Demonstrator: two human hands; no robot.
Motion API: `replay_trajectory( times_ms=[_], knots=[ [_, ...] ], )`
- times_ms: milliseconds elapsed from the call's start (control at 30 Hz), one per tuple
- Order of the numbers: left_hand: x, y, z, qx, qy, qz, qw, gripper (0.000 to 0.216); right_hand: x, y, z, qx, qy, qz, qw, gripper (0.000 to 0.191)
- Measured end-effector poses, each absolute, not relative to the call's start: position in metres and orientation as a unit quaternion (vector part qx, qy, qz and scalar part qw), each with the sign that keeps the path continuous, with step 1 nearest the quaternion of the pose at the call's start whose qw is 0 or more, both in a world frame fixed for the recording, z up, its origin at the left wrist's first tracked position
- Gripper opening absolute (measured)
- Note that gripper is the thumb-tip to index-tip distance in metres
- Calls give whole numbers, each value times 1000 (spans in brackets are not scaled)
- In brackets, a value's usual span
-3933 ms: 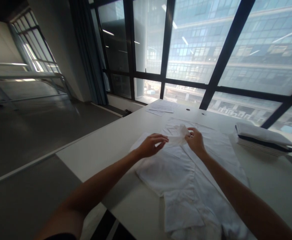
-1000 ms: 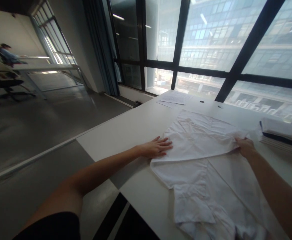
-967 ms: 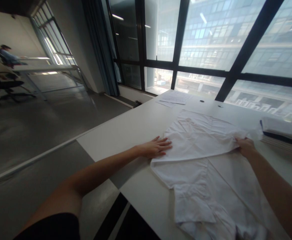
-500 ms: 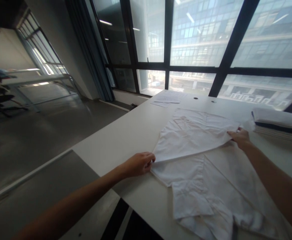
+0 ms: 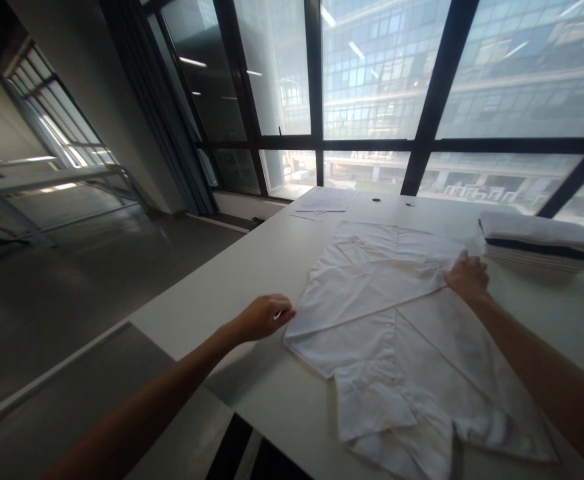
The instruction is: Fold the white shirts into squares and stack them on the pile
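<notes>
A white shirt (image 5: 387, 313) lies spread on a white table (image 5: 232, 293), one part folded diagonally across its upper half. My left hand (image 5: 265, 317) is curled at the left corner of that fold, fingers pinched on the cloth edge. At the fold's right end my right hand (image 5: 465, 277) grips the shirt fabric with closed fingers. Both forearms reach in from below.
A stack of folded white and dark cloths (image 5: 542, 243) sits on the table at the right. Sheets of paper (image 5: 322, 203) lie at the far edge by the tall windows (image 5: 372, 80). The table's left edge drops to a grey floor (image 5: 72, 280).
My left hand went from flat on the shirt to a pinch on the fold's left corner. The right hand stayed on the fold's right end. The camera swung slightly.
</notes>
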State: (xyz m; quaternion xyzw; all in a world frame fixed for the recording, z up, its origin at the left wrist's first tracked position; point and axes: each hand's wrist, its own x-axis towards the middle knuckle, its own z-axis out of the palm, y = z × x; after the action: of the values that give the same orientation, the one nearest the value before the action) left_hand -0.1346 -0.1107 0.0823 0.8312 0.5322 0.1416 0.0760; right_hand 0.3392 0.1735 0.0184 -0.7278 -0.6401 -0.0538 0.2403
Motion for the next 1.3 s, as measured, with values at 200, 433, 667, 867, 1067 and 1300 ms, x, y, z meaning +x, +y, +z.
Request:
replay_trajectory(
  times_ms=[200,433,667,867,1067,1300],
  knots=[
    [-83,-24,56,825,542,159,26,45,263,154,22,-574,-786,-59,221,50],
    [-95,12,14,779,623,41,57,66,241,157,-14,-530,-843,-9,97,61],
    [-104,7,15,761,647,31,41,67,281,179,-19,-574,-814,-13,89,64],
    [-105,10,13,761,647,36,31,66,285,173,-14,-566,-805,-54,168,57],
    [-106,12,13,756,653,27,32,67,306,180,-10,-662,-742,10,107,61],
    [-105,7,20,763,644,51,-16,60,336,183,1,-695,-707,19,132,62]
  ],
)
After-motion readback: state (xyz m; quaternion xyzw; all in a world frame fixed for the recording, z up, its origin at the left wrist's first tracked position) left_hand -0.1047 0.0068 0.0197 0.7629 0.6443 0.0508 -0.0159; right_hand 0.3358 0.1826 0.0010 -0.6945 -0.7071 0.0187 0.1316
